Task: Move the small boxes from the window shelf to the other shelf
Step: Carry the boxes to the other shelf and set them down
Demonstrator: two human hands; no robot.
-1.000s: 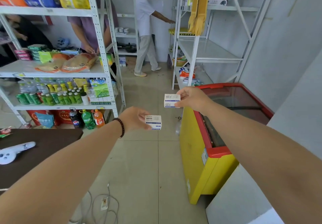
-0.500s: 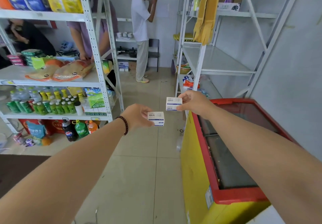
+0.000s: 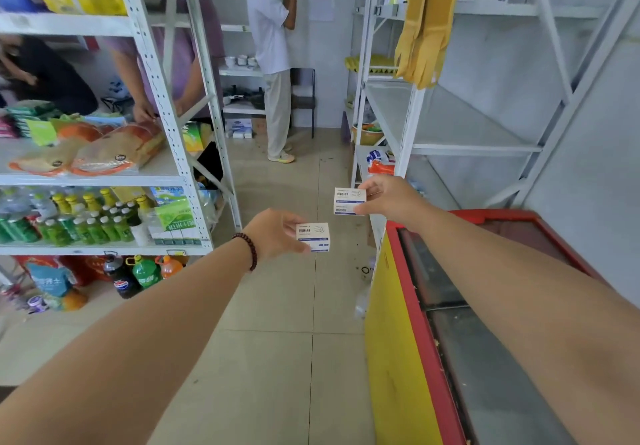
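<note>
My left hand, with a bead bracelet at the wrist, grips a small white box with blue print out over the aisle floor. Higher and further right, my right hand pinches a second small white box by its right end. Both arms are stretched forward. A white metal shelf stands ahead on the right, its middle board mostly bare. No window shelf is in view.
A red and yellow chest freezer fills the right foreground. On the left a stocked shelf holds bottles and snack bags. A person in white stands down the aisle; two others are behind the left shelf. Yellow gloves hang from the right shelf.
I have walked forward along the aisle; the freezer and shelves are closer and the dark table has left the view. Both hands keep their boxes. The person in white raised an arm.
</note>
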